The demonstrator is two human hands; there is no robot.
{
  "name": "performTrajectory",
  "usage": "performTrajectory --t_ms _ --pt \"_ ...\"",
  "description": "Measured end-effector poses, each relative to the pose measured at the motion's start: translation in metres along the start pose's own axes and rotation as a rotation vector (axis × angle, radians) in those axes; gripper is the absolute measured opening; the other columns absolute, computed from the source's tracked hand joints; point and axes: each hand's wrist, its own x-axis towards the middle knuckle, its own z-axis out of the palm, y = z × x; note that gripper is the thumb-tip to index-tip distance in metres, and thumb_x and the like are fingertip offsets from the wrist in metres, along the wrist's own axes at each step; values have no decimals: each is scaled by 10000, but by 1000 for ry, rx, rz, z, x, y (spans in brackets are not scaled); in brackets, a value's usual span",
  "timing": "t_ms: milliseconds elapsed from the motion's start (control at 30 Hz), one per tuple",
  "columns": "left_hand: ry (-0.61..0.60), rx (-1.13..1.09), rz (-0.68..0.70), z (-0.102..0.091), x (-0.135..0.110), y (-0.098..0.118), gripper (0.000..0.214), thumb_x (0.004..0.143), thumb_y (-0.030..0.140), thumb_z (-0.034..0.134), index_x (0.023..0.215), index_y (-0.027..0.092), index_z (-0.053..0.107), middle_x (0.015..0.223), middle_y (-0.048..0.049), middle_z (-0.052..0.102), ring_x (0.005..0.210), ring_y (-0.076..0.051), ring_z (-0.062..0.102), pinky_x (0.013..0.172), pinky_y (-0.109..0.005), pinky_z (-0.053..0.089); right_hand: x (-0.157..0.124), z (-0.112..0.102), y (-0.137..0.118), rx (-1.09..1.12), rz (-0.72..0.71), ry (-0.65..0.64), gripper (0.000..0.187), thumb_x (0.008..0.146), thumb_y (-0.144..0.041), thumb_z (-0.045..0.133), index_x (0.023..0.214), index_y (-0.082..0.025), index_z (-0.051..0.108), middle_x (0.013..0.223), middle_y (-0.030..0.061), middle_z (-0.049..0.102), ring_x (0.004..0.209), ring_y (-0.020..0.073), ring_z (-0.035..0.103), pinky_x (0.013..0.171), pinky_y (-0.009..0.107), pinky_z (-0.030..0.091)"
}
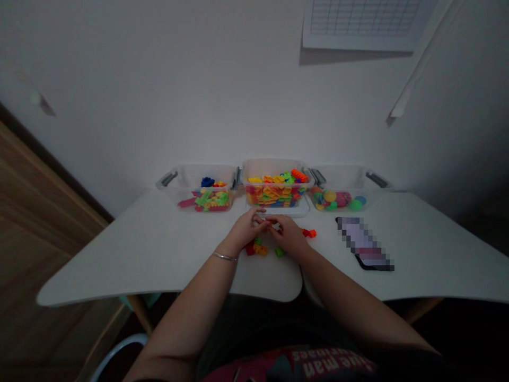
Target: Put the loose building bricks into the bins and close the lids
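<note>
Head view: left hand and right hand both pinch a red brick, near side of the middle bin. Probably light, stiff, slippery plastic; grip its flat sides.

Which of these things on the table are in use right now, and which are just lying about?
In use: left hand and right hand, close together; loose blocks under them; middle bin just beyond.
Lying about: left bin, right bin of balls, dark flat object.
</note>
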Motion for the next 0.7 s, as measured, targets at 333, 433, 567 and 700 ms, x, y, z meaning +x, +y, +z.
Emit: performTrajectory --t_ms 333,433,567,700 --pt "86 147 144 -1 4 -3 266 863 261 568 1109 162 595 983 -69 695 887 -170 657 798 -296 522 8 -6 1 79 24 83 163 826 -204 550 970 -208 625 978 69 679 898 197 622 816 365 509" --pt "198 279 178 -2 7 -9 222 851 243 572 1046 157 634 1021 -87 683 944 -192 637 834 -317 514 19 -22 4 48 -71 271 133 811 -198 543 923 -211 613 971 78 665 928 212 607 832 377 507" --pt "237 386 150 -6 8 -15 162 851 223 555 956 162 662 961 -74 695 926 -199 629 846 -327 504 39 -45 8 16 -116 442 141 796 -189 543 914 -214 614 1001 84 654 989 226 593 869 395 507" --pt "224 426 116 -8 8 -19 151 842 199 548 920 164 673 921 -70 705 878 -193 634 832 -325 502 61 -57 9 -71 -116 507 146 778 -166 546 872 -206 650 1034 99 647 1047 238 578 948 419 473"
